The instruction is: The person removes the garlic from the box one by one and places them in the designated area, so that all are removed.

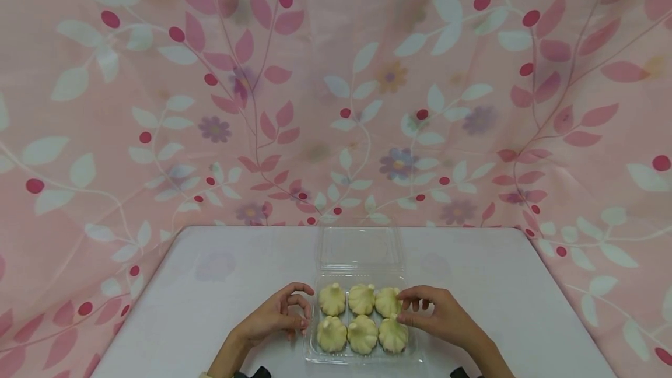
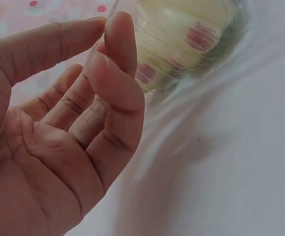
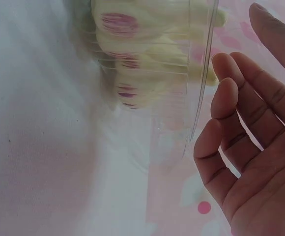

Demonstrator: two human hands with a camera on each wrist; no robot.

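Note:
Two rows of three pale garlic bulbs [image 1: 363, 334], stems up, sit in a clear plastic container [image 1: 336, 359]. Its clear lid [image 1: 359, 248] lies folded open behind. My left hand [image 1: 278, 312] is at the container's left side. In the left wrist view, thumb and curled fingertips [image 2: 120, 37] pinch the thin rim. Over the right side hovers my right hand [image 1: 438, 312], thumb and fingers spread, overlapping the right-hand bulbs in the head view. In the right wrist view its relaxed fingers [image 3: 224, 98] lie close beside the rim, holding nothing. Purple patches mark a garlic bulb [image 3: 120, 24] low down.
A white-covered table [image 1: 252, 255] carries the container near its front edge. Behind and around it hangs a pink cloth [image 1: 315, 104] with leaves and flowers. Black wrist bands [image 1: 259, 372] show at the bottom edge.

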